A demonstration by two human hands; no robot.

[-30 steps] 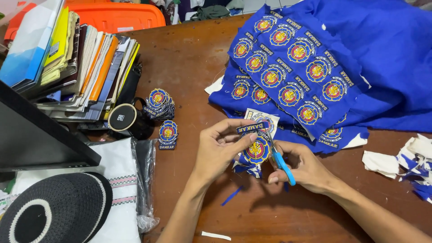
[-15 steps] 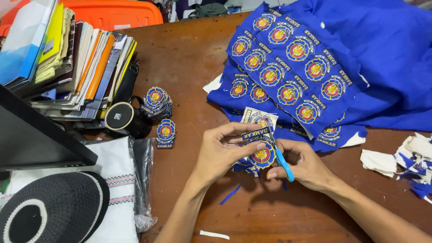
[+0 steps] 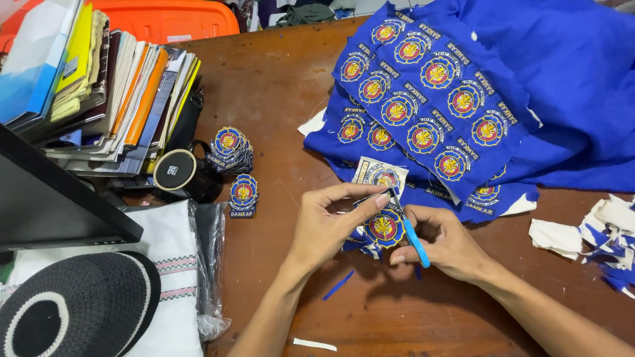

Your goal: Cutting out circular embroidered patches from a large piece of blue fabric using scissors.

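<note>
At lower centre of the frame, the left hand (image 3: 327,228) pinches a round embroidered patch (image 3: 385,228) between thumb and fingers (image 3: 370,196); the fingers are closed on its upper edge and the patch face is turned up toward the camera. The right hand (image 3: 444,241) is closed around small blue-handled scissors (image 3: 409,228). The long axis of the scissors runs diagonally: handle toward the lower right, tip toward the upper left, meeting the patch edge just under the left fingertip. How far the blades are parted cannot be told. Both hands hover just above the brown wooden counter (image 3: 278,92). A loose blue offcut strip (image 3: 338,285) lies on the counter below the left wrist. Upper right of the frame: a blue fabric sheet (image 3: 562,79) carrying rows of uncut patches. Left of centre: a stack of finished patches (image 3: 231,149) and a second, smaller stack (image 3: 243,195), beside a black cylindrical object (image 3: 175,170). Far right edge: white and blue scraps (image 3: 595,238). Upper left: a leaning row of books (image 3: 112,92). Lower left: a black knitted cap (image 3: 73,311).
</note>
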